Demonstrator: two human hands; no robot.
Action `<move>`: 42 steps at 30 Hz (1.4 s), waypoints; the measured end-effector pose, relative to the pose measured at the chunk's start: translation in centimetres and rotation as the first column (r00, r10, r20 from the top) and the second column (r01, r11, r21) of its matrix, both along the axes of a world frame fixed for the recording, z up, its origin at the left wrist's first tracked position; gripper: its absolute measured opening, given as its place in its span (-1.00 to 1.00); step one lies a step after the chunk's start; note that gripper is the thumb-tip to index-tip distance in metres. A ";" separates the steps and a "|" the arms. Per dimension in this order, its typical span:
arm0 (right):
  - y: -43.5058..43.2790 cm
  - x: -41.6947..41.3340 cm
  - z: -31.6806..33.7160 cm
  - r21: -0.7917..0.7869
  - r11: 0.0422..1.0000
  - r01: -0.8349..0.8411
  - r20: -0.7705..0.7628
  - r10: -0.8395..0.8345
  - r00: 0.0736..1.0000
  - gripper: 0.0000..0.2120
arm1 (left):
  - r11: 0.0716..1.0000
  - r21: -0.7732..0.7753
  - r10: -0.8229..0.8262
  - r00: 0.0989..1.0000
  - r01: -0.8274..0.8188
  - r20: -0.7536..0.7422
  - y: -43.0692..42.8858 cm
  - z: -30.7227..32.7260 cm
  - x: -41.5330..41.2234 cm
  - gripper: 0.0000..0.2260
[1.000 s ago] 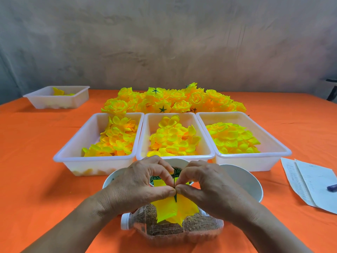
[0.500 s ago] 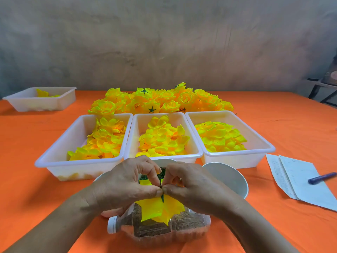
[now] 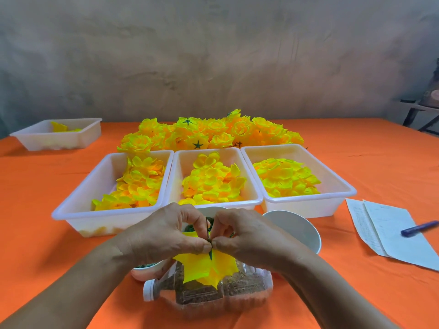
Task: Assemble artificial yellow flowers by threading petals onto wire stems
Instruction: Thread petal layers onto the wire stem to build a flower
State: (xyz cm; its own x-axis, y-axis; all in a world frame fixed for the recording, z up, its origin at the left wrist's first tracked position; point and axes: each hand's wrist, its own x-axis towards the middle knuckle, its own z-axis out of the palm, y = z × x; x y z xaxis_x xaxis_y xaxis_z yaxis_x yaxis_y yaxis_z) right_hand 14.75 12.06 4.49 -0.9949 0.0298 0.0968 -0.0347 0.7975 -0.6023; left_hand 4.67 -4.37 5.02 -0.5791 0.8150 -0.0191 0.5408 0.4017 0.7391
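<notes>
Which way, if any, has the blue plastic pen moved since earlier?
No. The blue plastic pen keeps its place on the white paper sheets; only the view shifted.

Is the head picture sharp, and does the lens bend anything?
Head view: soft, even light with faint shadows; slight blur on the hands and the green stem; the wide lens bows the orange table's far edge and splays the trays.

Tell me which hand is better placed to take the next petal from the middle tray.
Probably the right hand: the middle tray lies just beyond it, and the left hand could hold the stem and petal alone. Both hands now pinch them.
</notes>
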 end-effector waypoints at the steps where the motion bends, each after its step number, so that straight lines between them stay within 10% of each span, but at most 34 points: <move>1: 0.1 0.0 0.0 -0.004 1.000 -0.002 -0.003 0.002 1.000 -0.85 | 1.000 -0.001 0.002 1.000 -0.002 0.026 -0.2 0.0 0.0 -0.84; 14: 0.0 0.1 -0.7 -0.038 0.999 -0.011 -0.070 0.009 0.998 -0.89 | 0.997 0.076 0.004 0.996 -0.011 0.091 -0.5 -0.4 0.1 -0.82; 27: 0.7 -1.0 -1.1 -0.491 0.871 0.035 0.215 0.083 0.973 -0.89 | 0.996 0.056 -0.085 0.903 0.068 0.421 0.3 -1.3 -1.1 -0.88; 42: 1.0 -2.4 -0.5 -0.401 0.916 -0.016 0.275 0.137 0.952 -0.87 | 0.994 -0.070 -0.051 0.903 0.089 0.426 1.4 -1.0 -2.1 -0.90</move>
State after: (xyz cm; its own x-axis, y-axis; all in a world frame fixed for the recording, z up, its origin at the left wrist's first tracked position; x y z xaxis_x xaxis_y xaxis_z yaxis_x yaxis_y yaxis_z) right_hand 12.36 13.04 4.03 -0.9770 -0.0726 -0.2005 0.1385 0.4990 -0.8555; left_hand 2.55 -2.97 4.03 -0.4427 0.8372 -0.3211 0.2137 0.4463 0.8690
